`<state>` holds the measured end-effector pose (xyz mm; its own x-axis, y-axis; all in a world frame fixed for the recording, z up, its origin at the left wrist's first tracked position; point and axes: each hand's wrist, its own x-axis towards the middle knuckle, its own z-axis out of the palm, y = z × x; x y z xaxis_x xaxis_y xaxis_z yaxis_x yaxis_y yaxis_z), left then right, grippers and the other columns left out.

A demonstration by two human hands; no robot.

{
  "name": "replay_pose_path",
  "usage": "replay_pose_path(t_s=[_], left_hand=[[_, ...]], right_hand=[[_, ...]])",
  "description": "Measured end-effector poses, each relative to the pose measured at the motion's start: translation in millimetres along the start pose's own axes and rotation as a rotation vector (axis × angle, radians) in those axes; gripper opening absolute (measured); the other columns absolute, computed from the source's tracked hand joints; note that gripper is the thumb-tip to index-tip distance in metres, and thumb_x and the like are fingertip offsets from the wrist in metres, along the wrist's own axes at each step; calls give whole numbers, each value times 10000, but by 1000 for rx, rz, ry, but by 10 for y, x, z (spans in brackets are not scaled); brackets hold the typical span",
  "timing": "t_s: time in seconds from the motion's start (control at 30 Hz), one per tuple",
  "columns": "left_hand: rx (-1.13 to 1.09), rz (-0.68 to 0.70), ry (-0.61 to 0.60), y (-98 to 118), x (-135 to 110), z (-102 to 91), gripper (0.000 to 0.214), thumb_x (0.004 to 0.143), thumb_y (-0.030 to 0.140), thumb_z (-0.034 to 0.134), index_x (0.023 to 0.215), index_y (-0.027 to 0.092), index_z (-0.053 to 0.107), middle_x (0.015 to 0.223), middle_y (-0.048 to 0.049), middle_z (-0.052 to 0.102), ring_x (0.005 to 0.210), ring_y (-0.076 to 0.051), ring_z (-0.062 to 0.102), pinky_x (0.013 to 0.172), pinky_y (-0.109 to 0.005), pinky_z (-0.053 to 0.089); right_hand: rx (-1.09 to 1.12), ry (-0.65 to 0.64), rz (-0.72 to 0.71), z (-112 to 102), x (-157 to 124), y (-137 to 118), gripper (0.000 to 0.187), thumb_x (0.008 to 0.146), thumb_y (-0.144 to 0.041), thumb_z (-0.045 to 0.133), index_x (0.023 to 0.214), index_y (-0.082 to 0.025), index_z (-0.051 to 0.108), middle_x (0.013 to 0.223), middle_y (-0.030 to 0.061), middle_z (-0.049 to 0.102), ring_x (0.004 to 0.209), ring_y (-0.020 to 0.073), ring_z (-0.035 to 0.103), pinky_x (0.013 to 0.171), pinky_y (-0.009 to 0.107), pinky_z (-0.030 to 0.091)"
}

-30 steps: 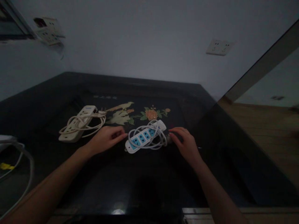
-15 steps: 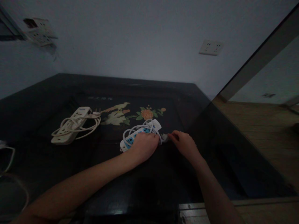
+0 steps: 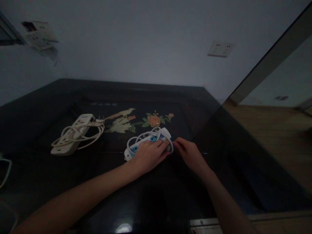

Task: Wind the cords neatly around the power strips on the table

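Observation:
On the dark table lies a white power strip (image 3: pixel 129 154) with blue sockets, its grey-white cord (image 3: pixel 143 133) looped over it. My left hand (image 3: pixel 151 153) rests over the strip's near side and is closed on the cord close to the right end, covering part of the strip. Just right of it, my right hand (image 3: pixel 188 154) is pinched, its fingertips touching or almost touching the outer cord loop. Whatever is between those fingertips is too dark and small to make out. The plug of this cord cannot be made out clearly.
A second white power strip (image 3: pixel 84 119) with a coiled cord and plug lies left on the black table (image 3: pixel 117 182). A bird and flower picture (image 3: pixel 153 121) decorates the tabletop. Wall sockets (image 3: pixel 220 48) are at the back. A pale cable (image 3: pixel 8 170) shows at the far left.
The grey plug that showed between my hands is now hidden. My left fingers have reached slightly right over the cord, whose loop has shifted right towards my right fingertips.

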<state>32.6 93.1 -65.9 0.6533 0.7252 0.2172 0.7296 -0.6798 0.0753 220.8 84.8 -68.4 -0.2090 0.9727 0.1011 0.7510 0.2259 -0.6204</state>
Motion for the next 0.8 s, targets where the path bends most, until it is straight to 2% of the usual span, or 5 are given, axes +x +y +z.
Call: replay_pose_path(t_s=[0.13, 0.23, 0.43, 0.6, 0.8], left_hand=[[-4, -31, -34, 0, 9, -28, 321, 909, 408, 476, 1146, 196, 524, 949, -70, 687, 727, -230, 656, 606, -317, 467], [-35, -60, -69, -11, 17, -42, 345, 894, 431, 496, 1129, 180, 519, 968, -94, 685, 755, -244, 662, 627, -331, 479], [-84, -34, -104, -21, 23, -55, 290, 875, 368, 525, 1117, 208, 518, 996, -65, 691, 787, -249, 670, 633, -332, 485], [-92, -32, -120, -6, 26, -64, 276, 869, 372, 517, 1086, 203, 537, 973, -70, 688, 752, -234, 663, 629, -331, 480], [-136, -26, -114, -39, 27, -67, 287, 877, 398, 510, 1087, 203, 536, 933, -59, 692, 772, -236, 661, 634, -322, 473]], right_hand=[[-35, 14, -22, 7, -10, -32, 290, 938, -252, 383, 656, -207, 437, 592, -22, 511, 526, 117, 449, 516, 227, 307], [-55, 13, -59, 3, -20, -53, 307, 953, -279, 360, 669, -207, 450, 622, -10, 545, 536, 118, 465, 524, 232, 316], [-200, 21, -127, 40, -45, -67, 241, 901, -368, 500, 722, -208, 488, 696, 8, 580, 596, 143, 509, 544, 251, 321], [-195, 39, -180, 68, -64, -111, 222, 934, -276, 414, 745, -205, 506, 733, 30, 597, 611, 143, 528, 573, 253, 352], [-83, 20, -73, 64, -71, -143, 253, 941, -266, 379, 707, -209, 453, 655, 4, 547, 588, 140, 519, 559, 241, 339]])
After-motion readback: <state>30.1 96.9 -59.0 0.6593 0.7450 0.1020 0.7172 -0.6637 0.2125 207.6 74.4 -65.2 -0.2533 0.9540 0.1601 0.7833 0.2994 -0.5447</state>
